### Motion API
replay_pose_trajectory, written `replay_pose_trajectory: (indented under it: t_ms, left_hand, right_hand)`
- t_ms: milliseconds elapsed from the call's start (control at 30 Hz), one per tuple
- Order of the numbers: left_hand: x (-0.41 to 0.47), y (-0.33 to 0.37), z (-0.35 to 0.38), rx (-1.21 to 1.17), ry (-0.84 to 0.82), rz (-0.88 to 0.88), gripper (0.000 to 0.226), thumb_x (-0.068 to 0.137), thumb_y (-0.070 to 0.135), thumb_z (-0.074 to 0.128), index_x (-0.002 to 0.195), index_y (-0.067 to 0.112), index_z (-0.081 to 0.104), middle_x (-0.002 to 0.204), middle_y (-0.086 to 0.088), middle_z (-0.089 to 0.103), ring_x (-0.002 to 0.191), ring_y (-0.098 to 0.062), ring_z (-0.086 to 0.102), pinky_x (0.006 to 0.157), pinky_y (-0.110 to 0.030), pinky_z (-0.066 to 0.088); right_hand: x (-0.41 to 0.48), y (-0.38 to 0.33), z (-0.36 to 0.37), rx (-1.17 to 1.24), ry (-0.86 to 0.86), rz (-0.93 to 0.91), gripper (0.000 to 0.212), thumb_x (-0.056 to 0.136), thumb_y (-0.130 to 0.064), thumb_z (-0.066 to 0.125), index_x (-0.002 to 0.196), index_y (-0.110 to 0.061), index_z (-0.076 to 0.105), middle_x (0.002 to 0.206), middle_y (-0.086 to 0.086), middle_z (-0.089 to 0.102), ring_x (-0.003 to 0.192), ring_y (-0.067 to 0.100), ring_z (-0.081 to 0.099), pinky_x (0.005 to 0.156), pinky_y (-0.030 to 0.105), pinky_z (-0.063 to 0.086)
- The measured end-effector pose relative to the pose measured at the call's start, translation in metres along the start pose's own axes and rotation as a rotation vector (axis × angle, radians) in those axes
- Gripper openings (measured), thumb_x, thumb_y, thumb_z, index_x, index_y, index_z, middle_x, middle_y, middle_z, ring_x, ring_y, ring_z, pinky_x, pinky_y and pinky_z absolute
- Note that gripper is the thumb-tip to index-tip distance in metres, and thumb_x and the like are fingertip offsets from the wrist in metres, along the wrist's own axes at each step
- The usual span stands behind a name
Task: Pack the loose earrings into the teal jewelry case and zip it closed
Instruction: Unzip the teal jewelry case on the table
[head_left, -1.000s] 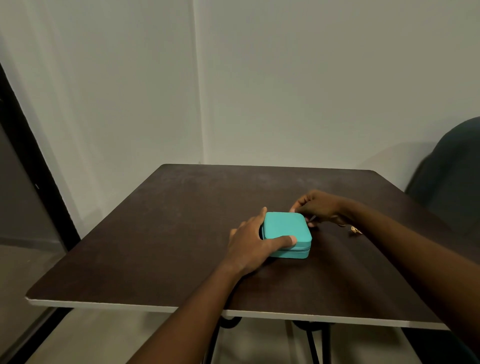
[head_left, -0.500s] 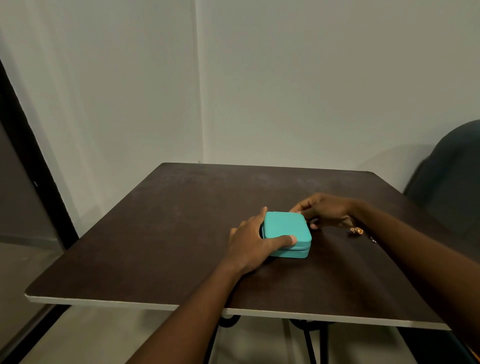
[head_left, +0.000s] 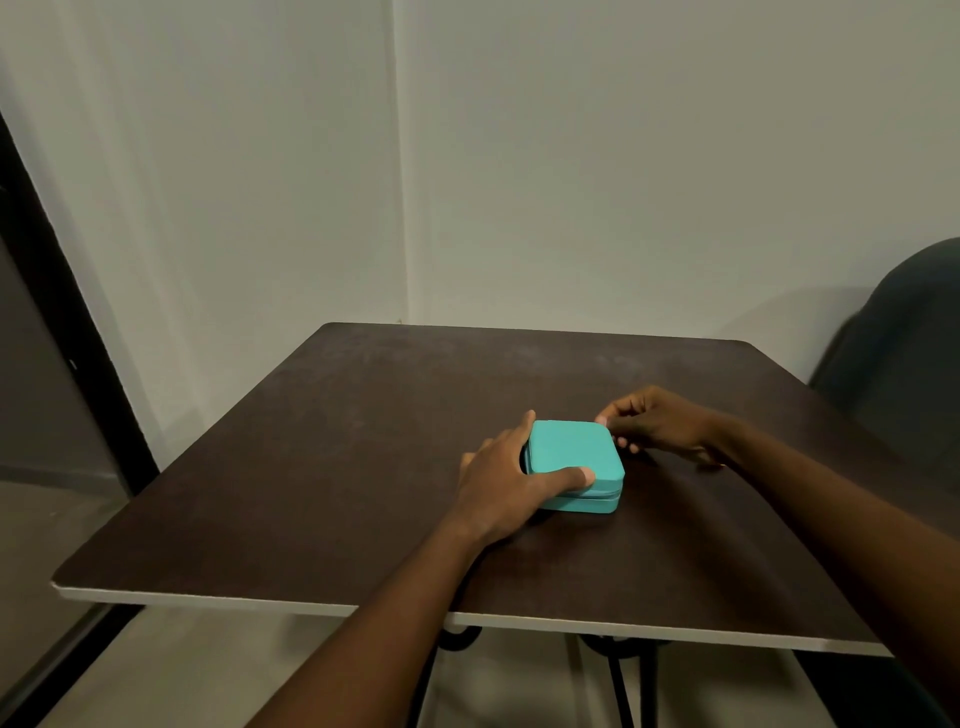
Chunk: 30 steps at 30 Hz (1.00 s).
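Observation:
The teal jewelry case (head_left: 571, 447) lies with its lid down on the dark table (head_left: 337, 467), right of centre. My left hand (head_left: 498, 478) grips its left side, thumb laid over the near top edge and index finger along the far left corner. My right hand (head_left: 660, 421) sits at the case's far right corner with thumb and fingertips pinched together at the zip line; the pull itself is too small to make out. No loose earring shows on the table; my right wrist covers the spot beside the case.
A dark chair back (head_left: 909, 353) stands past the table's right edge. White walls meet in a corner behind the table. A black door frame (head_left: 67, 332) runs down the left. The table's pale front edge (head_left: 260, 603) is close to me.
My right wrist has shifted right and down, and now hides the small gold earring that lay beside it. The case and my left hand have stayed put.

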<state>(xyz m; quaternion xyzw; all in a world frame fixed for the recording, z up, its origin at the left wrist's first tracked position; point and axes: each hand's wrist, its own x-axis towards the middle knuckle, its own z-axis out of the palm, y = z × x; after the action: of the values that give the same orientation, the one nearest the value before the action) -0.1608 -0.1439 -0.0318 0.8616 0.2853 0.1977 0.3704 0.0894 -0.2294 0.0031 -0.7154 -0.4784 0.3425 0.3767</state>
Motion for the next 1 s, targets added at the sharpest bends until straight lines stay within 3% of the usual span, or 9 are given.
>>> replay_pose_trajectory:
  t_ms: [333, 600, 1000]
  left_hand:
    - [-0.001, 0.000, 0.001, 0.000, 0.018, 0.007, 0.103, 0.075, 0.076, 0.064, 0.159, 0.033, 0.022, 0.156, 0.008, 0.041, 0.138, -0.016, 0.038, 0.112, -0.041, 0.028]
    - [-0.001, 0.001, 0.002, 0.005, 0.025, 0.005, 0.101, 0.077, 0.074, 0.064, 0.159, 0.032, 0.022, 0.157, 0.006, 0.039, 0.140, -0.019, 0.037, 0.113, -0.043, 0.025]
    - [-0.002, 0.003, 0.002, 0.018, 0.007, 0.000, 0.108, 0.070, 0.082, 0.054, 0.159, 0.030, 0.022, 0.158, 0.004, 0.040, 0.141, -0.022, 0.039, 0.114, -0.045, 0.025]
  right_hand:
    - [-0.044, 0.007, 0.008, 0.038, 0.039, 0.011, 0.022, 0.098, -0.018, 0.061, 0.099, 0.001, 0.073, 0.084, 0.011, 0.068, 0.069, 0.012, 0.056, 0.060, 0.022, 0.049]
    - [-0.092, 0.002, 0.029, 0.023, 0.063, -0.011, 0.016, 0.098, -0.006, 0.058, 0.104, -0.001, 0.072, 0.090, 0.012, 0.075, 0.069, 0.014, 0.065, 0.061, 0.023, 0.055]
    - [-0.129, -0.007, 0.083, 0.041, 0.448, 0.080, 0.007, 0.092, -0.012, 0.068, 0.091, -0.007, 0.073, 0.079, 0.006, 0.077, 0.057, 0.015, 0.065, 0.051, 0.025, 0.054]
